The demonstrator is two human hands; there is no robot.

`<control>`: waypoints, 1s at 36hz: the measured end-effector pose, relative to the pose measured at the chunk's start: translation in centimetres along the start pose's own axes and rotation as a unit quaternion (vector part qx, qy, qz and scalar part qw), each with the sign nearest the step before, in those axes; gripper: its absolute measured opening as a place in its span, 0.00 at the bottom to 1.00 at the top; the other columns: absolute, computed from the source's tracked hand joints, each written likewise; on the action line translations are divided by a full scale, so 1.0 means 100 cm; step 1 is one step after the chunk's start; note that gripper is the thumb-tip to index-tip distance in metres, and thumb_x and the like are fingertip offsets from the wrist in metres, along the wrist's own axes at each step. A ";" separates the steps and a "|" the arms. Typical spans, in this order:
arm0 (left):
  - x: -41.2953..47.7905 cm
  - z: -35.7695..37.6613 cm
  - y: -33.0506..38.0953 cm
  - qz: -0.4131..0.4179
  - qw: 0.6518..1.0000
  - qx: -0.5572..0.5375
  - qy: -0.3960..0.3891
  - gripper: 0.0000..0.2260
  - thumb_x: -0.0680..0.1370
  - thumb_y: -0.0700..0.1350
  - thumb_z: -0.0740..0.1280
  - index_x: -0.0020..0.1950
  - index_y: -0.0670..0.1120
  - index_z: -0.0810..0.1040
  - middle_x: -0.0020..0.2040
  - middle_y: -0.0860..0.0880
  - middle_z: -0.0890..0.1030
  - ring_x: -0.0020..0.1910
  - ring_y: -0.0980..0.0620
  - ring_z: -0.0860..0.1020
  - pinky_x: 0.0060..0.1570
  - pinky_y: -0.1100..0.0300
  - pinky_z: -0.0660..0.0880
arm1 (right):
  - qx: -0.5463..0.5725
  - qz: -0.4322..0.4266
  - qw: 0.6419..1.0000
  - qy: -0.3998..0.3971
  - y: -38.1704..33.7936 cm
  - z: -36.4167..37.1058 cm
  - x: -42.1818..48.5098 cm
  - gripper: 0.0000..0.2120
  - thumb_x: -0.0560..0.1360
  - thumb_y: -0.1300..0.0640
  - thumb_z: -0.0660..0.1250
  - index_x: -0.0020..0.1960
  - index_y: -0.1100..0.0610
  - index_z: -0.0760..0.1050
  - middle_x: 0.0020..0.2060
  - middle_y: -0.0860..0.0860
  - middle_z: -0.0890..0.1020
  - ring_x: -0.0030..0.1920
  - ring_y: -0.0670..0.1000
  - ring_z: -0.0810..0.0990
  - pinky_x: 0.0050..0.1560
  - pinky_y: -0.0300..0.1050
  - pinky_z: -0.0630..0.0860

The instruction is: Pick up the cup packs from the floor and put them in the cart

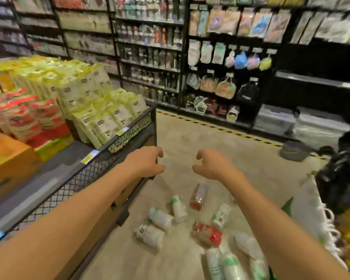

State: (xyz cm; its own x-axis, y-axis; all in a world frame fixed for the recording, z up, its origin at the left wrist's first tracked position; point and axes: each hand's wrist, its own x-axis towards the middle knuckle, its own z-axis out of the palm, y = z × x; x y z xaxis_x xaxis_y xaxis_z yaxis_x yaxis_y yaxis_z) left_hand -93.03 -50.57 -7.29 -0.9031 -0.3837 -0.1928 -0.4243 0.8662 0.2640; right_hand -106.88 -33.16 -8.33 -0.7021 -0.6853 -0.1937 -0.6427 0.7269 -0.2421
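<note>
Tall black metal shelving [182, 57] lines the far wall, its left bays crowded with bottles [150, 55] and its right bays hung with packets and pastel mesh sponges [249, 60] on hooks (too blurred to read any labels). A yellow-and-black striped line [220, 128] runs along the shelving's foot on the beige concrete floor [190, 138]. Near that line at the right sits a grey round lidded tub [294, 151]. Clear plastic storage boxes [303, 124] rest at the shelving's lower right corner.

Blurred throughout: shelf goods [150, 47] unreadable, labels on cup packs [162, 219] too smeared to read. Packs at bottom [230, 265] cut by the frame edge (count uncertain). Cart [101, 158] cropped at left. Dark mass [343, 178] at right unidentifiable.
</note>
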 end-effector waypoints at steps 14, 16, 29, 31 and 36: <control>0.146 0.056 -0.113 -0.016 0.990 -0.130 -0.050 0.20 0.78 0.54 0.69 0.68 0.51 0.75 0.63 0.52 0.79 0.61 0.52 0.78 0.53 0.58 0.76 | 0.087 0.043 0.994 -0.051 0.002 0.083 0.157 0.23 0.78 0.46 0.68 0.70 0.54 0.75 0.61 0.52 0.82 0.62 0.54 0.80 0.58 0.46 0.75; 0.170 0.077 -0.141 -0.023 0.987 -0.137 -0.077 0.21 0.78 0.53 0.69 0.69 0.52 0.73 0.64 0.53 0.78 0.62 0.51 0.77 0.55 0.55 0.77 | 0.098 0.071 0.990 -0.070 -0.001 0.109 0.183 0.23 0.77 0.45 0.68 0.69 0.52 0.75 0.60 0.51 0.83 0.60 0.54 0.81 0.60 0.51 0.78; 0.297 0.334 -0.284 -0.084 0.960 -0.156 -0.215 0.24 0.78 0.50 0.69 0.73 0.53 0.72 0.67 0.54 0.78 0.65 0.53 0.77 0.62 0.59 0.74 | 0.126 0.149 0.954 -0.228 0.045 0.395 0.338 0.27 0.75 0.41 0.69 0.71 0.48 0.71 0.62 0.48 0.82 0.60 0.54 0.81 0.61 0.50 0.76; 0.311 0.389 -0.303 -0.103 0.957 -0.153 -0.223 0.24 0.77 0.51 0.70 0.73 0.54 0.72 0.66 0.55 0.78 0.65 0.53 0.76 0.61 0.59 0.73 | 0.126 0.142 0.951 -0.244 0.053 0.450 0.361 0.27 0.75 0.42 0.69 0.72 0.49 0.71 0.62 0.49 0.81 0.62 0.54 0.81 0.61 0.49 0.75; 0.342 0.535 -0.341 -0.088 0.942 -0.150 -0.286 0.17 0.75 0.49 0.70 0.63 0.58 0.74 0.62 0.54 0.77 0.61 0.51 0.77 0.61 0.59 0.73 | 0.134 0.129 0.947 -0.261 0.074 0.589 0.416 0.31 0.75 0.42 0.72 0.74 0.50 0.69 0.65 0.51 0.80 0.64 0.56 0.79 0.62 0.53 0.77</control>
State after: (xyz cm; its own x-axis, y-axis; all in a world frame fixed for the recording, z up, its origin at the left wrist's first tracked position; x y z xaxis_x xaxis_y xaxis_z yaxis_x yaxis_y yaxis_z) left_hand -105.93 -76.14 -73.45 -0.6704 -0.2021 -0.7139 -0.6410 0.6425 0.4200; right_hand -122.75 -58.98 -74.17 -0.5339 -0.4656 -0.7058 -0.3202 0.8839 -0.3408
